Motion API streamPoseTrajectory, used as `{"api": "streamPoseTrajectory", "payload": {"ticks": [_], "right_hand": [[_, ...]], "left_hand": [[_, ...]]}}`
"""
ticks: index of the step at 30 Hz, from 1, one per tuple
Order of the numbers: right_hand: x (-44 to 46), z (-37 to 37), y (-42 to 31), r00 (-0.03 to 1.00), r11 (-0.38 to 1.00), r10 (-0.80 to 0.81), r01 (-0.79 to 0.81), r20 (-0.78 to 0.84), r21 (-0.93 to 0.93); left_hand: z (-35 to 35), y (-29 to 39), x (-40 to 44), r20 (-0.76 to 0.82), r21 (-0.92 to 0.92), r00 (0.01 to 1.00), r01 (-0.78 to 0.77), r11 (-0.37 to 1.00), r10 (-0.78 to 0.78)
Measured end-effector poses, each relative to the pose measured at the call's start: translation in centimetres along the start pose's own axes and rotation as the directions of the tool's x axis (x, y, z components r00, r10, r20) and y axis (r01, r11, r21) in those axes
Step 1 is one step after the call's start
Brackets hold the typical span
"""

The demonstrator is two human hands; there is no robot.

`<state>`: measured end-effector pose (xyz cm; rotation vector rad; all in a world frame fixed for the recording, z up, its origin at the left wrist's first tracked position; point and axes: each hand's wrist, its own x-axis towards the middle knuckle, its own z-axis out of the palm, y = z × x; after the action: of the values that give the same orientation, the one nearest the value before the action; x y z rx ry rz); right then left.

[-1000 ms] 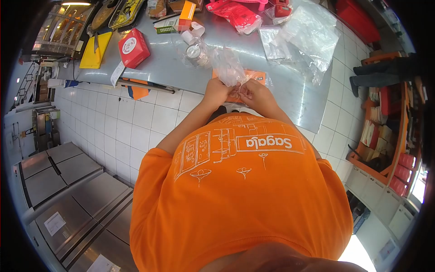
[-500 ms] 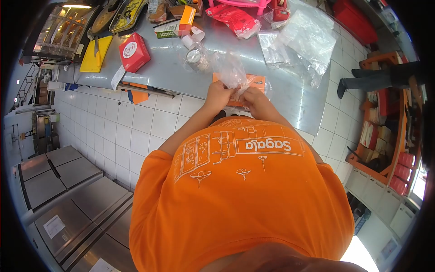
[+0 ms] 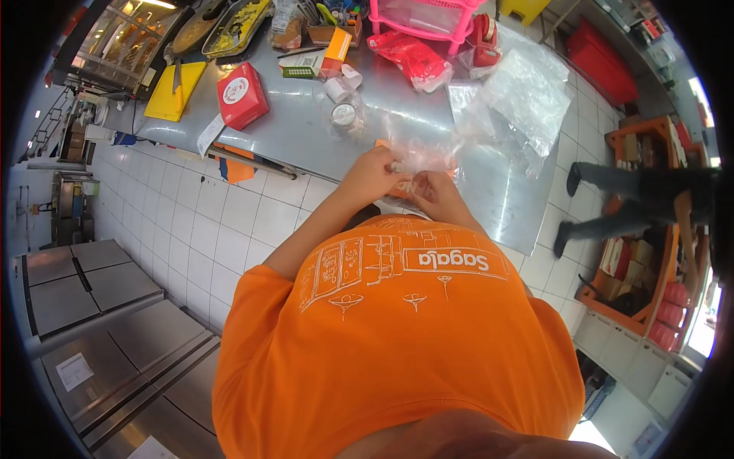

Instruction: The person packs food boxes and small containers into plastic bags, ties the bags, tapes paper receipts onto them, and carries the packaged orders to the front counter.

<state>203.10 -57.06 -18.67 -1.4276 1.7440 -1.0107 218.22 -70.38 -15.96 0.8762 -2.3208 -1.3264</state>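
Note:
At the near edge of the metal table, my left hand [image 3: 376, 177] and my right hand [image 3: 440, 197] are close together with fingers bent, both pinching a clear plastic bag [image 3: 425, 156]. The loose top of the bag spreads out just beyond my fingers. An orange box [image 3: 402, 193] shows through the plastic, under and between my hands. Part of the box is hidden by my fingers. A clear plastic bag with round containers [image 3: 344, 115] in it lies a little further off, to the left.
On the metal table [image 3: 298, 115] are a red box [image 3: 242, 96], a yellow cutting board [image 3: 174, 92] with a knife, a red packet [image 3: 413, 61] and clear plastic sheets [image 3: 524, 88]. A pink rack [image 3: 420, 27] stands at the back. Another person's legs [image 3: 612, 200] are at the right.
The bag's gathered top stood up between my hands and now lies lower and spread out. My hands have shifted slightly. The other person's legs are further apart and more in view.

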Motion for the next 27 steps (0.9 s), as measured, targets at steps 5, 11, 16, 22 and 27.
{"api": "streamPoseTrajectory", "payload": {"ticks": [5,11,16,22,27], "right_hand": [[1.5,-2.8,-3.7,0.852,0.962,0.263,-0.269,0.453,-0.053],[8.3,2.8,-8.9,0.938,0.887,0.183,-0.286,0.293,0.363],[15.9,4.7,-10.5,0.881,0.831,0.474,-0.450,0.008,0.328],[18.3,5.3,-9.8,0.928,0.874,0.244,-0.084,-0.281,0.479],[17.3,2.4,-16.5,0.962,0.989,-0.124,0.100,-0.243,-0.111]], "left_hand": [[-6.9,0.0,-0.7,-0.531,0.397,0.759,-0.169,0.902,0.376],[-12.3,-7.8,6.3,-0.592,0.177,0.800,0.012,0.984,0.097],[-14.0,-7.8,7.6,-0.406,0.045,0.906,-0.107,0.993,0.116],[-18.7,-7.9,6.9,-0.275,-0.269,0.939,-0.282,0.921,0.207],[-20.2,-6.5,6.2,0.019,-0.702,0.941,-0.227,0.675,0.337]]}}
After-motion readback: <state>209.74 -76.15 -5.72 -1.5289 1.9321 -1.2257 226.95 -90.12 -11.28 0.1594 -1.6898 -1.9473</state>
